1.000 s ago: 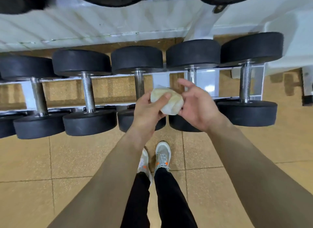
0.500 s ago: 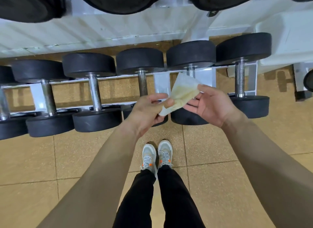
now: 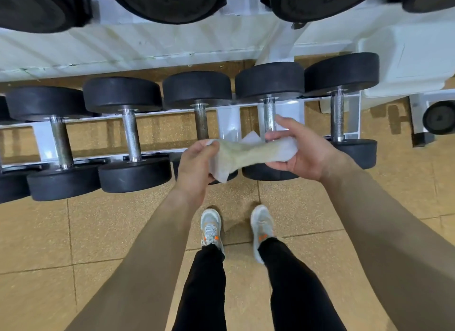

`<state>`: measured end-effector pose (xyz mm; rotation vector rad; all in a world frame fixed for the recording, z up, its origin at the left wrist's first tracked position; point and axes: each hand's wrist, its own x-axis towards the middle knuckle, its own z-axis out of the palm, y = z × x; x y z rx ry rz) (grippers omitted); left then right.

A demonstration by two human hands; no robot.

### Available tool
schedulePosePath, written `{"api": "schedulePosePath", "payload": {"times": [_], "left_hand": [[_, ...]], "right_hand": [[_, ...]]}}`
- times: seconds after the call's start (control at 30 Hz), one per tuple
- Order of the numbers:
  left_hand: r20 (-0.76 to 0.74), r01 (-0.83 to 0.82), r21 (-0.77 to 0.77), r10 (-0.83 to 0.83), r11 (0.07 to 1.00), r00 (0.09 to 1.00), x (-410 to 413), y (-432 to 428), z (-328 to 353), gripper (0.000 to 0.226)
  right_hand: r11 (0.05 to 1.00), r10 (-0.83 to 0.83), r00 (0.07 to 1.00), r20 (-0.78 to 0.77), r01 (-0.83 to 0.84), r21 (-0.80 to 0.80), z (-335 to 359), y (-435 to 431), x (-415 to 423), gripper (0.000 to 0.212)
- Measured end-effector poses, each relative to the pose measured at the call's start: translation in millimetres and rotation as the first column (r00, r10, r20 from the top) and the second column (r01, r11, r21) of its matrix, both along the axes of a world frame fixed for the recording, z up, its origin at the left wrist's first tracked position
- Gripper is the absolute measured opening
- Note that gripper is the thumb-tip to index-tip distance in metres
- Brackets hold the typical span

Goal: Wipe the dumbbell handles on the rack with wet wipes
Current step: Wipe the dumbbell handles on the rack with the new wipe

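- Whitish, damp-looking cloth, the wet wipe, hangs stretched between both hands in the head view. It is held in the air just in front of the lower row of the rack and touches no handle.
- Left hand pinches one end between thumb and curled fingers. Right hand grips the other end, fingers curled round it.
- Steel dumbbell handles lie side by side between black rubber heads. The nearest handle sits just behind the right hand.
- Handling, as a judgement: the wipe is light, limp and probably slick, so it wants folding into a pad and wrapping round a handle's middle. The knurled steel may snag or shred it.
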<state>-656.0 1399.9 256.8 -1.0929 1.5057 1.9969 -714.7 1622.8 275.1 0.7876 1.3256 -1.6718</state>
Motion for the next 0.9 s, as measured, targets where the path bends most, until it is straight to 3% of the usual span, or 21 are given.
{"api": "schedulePosePath", "payload": {"times": [0.07, 0.1, 0.17, 0.27, 0.43, 0.6, 0.7, 0.77, 0.83, 0.9], "left_hand": [[-0.037, 0.052, -0.012, -0.052, 0.999, 0.998, -5.2, 8.9, -3.5, 0.01], [-0.058, 0.068, -0.013, -0.069, 0.998, 0.996, -7.9, 12.7, -6.8, 0.012], [-0.08, 0.079, -0.004, -0.079, 0.997, 0.994, -14.4, 19.9, -11.8, 0.019], [-0.068, -0.001, 0.058, 0.005, 0.998, 0.998, -29.6, 29.6, -28.2, 0.025], [-0.084, -0.14, 0.3, 0.172, 0.944, 0.981, -64.9, 62.1, -72.3, 0.035], [-0.041, -0.112, 0.373, 0.137, 0.921, 0.99, -95.8, 90.4, -97.7, 0.032], [0.012, -0.096, 0.181, 0.096, 0.979, 0.995, -98.8, 88.7, -109.3, 0.063], [-0.018, 0.053, -0.025, -0.054, 0.998, 0.998, -98.0, 85.9, -118.5, 0.077], [-0.058, 0.19, -0.2, -0.205, 0.961, 0.977, -100.0, 85.2, -124.9, 0.082], [-0.083, 0.193, -0.301, -0.227, 0.934, 0.97, -102.7, 89.7, -131.4, 0.083]], "right_hand": [[0.99, 0.137, 0.991, -0.004, -0.137, 0.019, -4.1, 6.4, -1.5, 0.045], [0.987, 0.161, 0.986, -0.031, -0.161, 0.007, -8.6, 8.3, -1.6, 0.037], [0.993, 0.113, 0.988, -0.101, -0.115, -0.021, -20.6, 12.5, -3.1, 0.023], [0.998, 0.036, 0.98, -0.194, -0.046, -0.046, -44.3, 24.4, -18.5, 0.032], [0.996, 0.08, 0.953, -0.293, -0.085, -0.004, -86.5, 56.7, -46.4, 0.046], [0.998, -0.001, 0.964, -0.267, 0.019, 0.064, -106.8, 64.4, -62.2, 0.051], [0.98, 0.034, 0.956, -0.293, 0.025, 0.195, -120.6, 64.3, -66.3, 0.048], [0.947, 0.138, 0.936, -0.324, -0.028, 0.321, -127.6, 64.1, -65.1, 0.048], [0.907, 0.244, 0.908, -0.34, -0.09, 0.411, -133.8, 66.0, -63.9, 0.052], [0.878, 0.285, 0.895, -0.344, -0.1, 0.467, -138.9, 70.6, -65.6, 0.055]]}}
